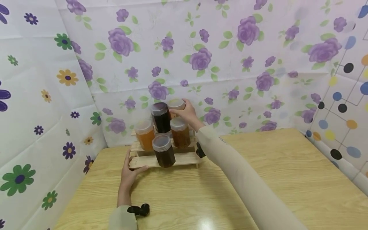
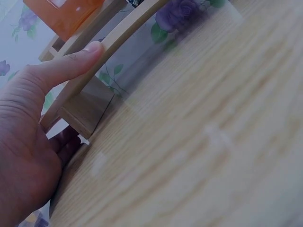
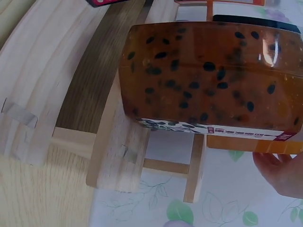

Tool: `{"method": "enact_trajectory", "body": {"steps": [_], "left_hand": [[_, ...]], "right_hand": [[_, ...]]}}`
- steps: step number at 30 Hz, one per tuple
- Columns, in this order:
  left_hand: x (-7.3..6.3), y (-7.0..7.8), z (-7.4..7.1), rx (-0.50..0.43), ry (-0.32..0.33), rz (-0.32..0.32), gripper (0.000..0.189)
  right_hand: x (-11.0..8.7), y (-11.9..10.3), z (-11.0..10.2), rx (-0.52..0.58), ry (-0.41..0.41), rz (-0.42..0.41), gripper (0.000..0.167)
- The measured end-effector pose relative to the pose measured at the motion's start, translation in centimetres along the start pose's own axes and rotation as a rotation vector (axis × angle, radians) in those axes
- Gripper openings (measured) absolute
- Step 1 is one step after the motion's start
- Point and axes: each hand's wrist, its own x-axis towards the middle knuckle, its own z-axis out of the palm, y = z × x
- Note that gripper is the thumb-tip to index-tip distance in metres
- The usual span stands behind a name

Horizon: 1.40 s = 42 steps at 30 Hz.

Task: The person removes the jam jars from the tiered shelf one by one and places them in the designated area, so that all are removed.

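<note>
A: Bg?
B: Floral wall sheet (image 1: pixel 138 64) behind, wood-grain table (image 1: pixel 287 159) below, stepped wooden rack (image 1: pixel 187 158) near the table's back edge.

A: Progress?
B: Mostly done, I'd judge: 5 jars up across 3 tiers. Front: dark jar (image 1: pixel 164 156). Mid: orange jar (image 1: pixel 145 139) on the L, seeded amber jar (image 1: pixel 181 137) on the R. Rear: black jar (image 1: pixel 162 122), w/ rear amber jar (image 1: pixel 176 103) to its R. Left to do, prob.: just letting go of that last one. Can't tell if it's fully seated.

A: Hands?
B: R hand (image 1: pixel 188 114) holds the rear amber jar near its lid, thumb & fingers either side. L hand (image 1: pixel 128 175) grips the rack's L end, thumb (image 2: pixel 78 64) over the front plank, fingers round the end.

A: Edges, room?
B: Dark jar's base is close to the front tier's edge; a knock could tip it, I'd guess. Rear's tight: sheet behind, black jar just beside, seeded amber jar in front. Plenty of open tabletop R of the rack.
</note>
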Motion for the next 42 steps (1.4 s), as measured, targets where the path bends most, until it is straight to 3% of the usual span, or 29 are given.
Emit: {"method": "enact_trajectory", "body": {"steps": [13, 21, 28, 36, 42], "left_hand": [[0.2, -0.3, -0.1, -0.018, 0.011, -0.012, 0.11], [-0.4, 1.2, -0.2, -0.033, -0.005, -0.036, 0.111], [-1.1, 2.7, 0.1, -0.047, -0.012, -0.056, 0.111], [-0.3, 0.2, 0.2, -0.004, 0.024, -0.038, 0.112], [0.0, -0.2, 0.0, -0.01, 0.03, -0.019, 0.111]], "right_hand": [[0.4, -0.1, -0.1, -0.076, 0.048, 0.006, 0.085], [0.6, -1.0, -1.0, -0.085, 0.142, -0.015, 0.086], [1.3, -1.6, -3.7, -0.038, 0.225, -0.029, 0.085], [1.6, -3.8, -7.6, -0.046, 0.255, -0.032, 0.083], [2.2, -6.1, -10.9, -0.023, 0.305, -0.021, 0.086]]}}
